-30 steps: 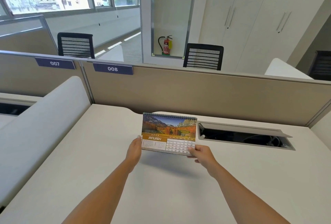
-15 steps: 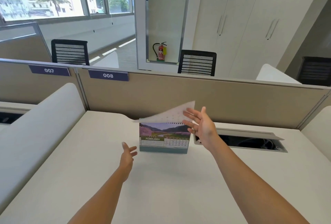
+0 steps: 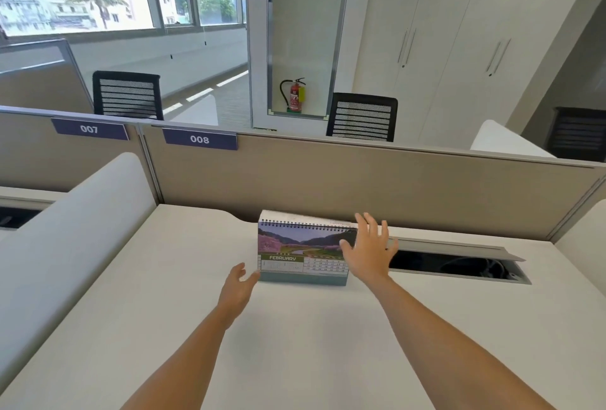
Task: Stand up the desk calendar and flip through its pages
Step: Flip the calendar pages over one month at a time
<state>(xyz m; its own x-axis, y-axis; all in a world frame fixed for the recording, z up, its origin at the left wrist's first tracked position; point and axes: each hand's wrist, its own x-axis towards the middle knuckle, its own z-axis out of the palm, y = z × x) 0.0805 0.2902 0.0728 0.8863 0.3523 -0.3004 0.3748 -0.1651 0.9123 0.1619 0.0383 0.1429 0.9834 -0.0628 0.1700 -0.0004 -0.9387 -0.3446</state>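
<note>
A spiral-bound desk calendar (image 3: pixel 295 252) stands upright on the white desk (image 3: pixel 295 344), close to the beige partition, showing the FEBRUARY page with a landscape picture. The turned page lies over the back of the spiral. My right hand (image 3: pixel 369 250) is open with fingers spread, covering the calendar's right edge; its thumb lies over the page. My left hand (image 3: pixel 237 285) is open by the calendar's lower left corner, fingertips at or very near the base.
A beige partition (image 3: pixel 360 186) with tags 007 and 008 runs behind the desk. An open cable tray (image 3: pixel 459 265) with a raised lid sits right of the calendar. A white rounded divider (image 3: pixel 65 239) borders the desk on the left.
The calendar went from held with JANUARY showing to standing on the desk. The January page swung over the spiral to the back. My right hand dropped to the right edge.
</note>
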